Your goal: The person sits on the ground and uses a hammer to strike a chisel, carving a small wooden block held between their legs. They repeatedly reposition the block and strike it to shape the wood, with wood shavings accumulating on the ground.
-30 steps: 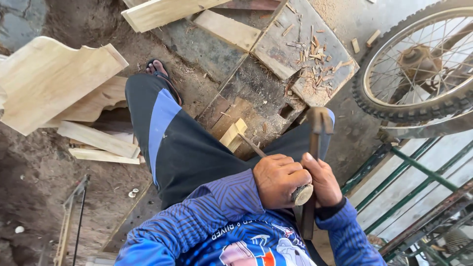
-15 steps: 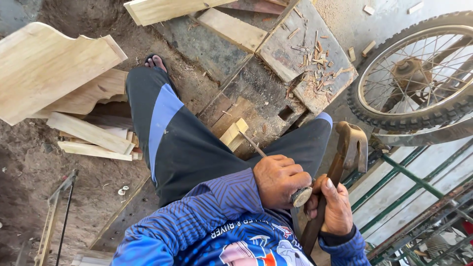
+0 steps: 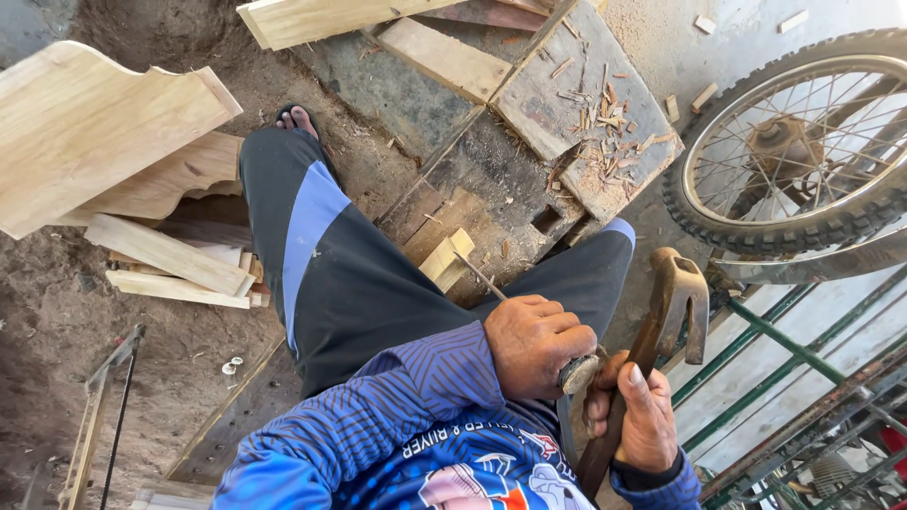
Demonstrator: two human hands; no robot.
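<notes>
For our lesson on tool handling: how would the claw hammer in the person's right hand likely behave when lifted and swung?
The claw hammer looks top-heavy: a thick metal head on a slim wooden handle, so it would probably tug forward. It seems rigid, not floppy. The right hand grips low on the handle, so the head's pull is likely stronger.

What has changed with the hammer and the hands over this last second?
The right hand has swung the claw hammer back, its head moving away from the chisel toward the wheel. The left hand still grips the chisel, its tip at the small wood block. Nothing was let go.
</notes>
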